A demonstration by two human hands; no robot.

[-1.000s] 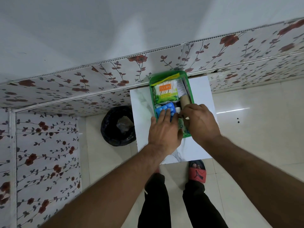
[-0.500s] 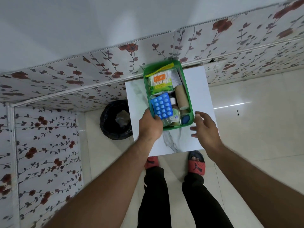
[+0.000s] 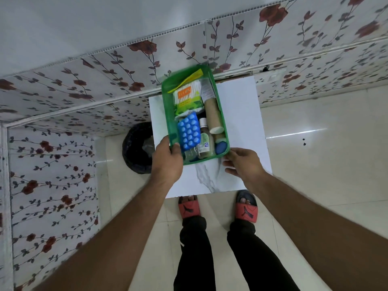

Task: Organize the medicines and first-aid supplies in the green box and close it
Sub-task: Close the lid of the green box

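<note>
Both hands hide the green box's (image 3: 169, 114) near corners; contents blurred.

The green box (image 3: 222, 114) is looking like translucent, glossy plastic; the table (image 3: 241, 114) is showing smooth marble-patterned white; the floor (image 3: 315, 143) is gleaming.

Head view, steeply down, close.

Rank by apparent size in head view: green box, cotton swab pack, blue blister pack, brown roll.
1. green box
2. cotton swab pack
3. blue blister pack and brown roll: look about alike, not ranked.
</note>
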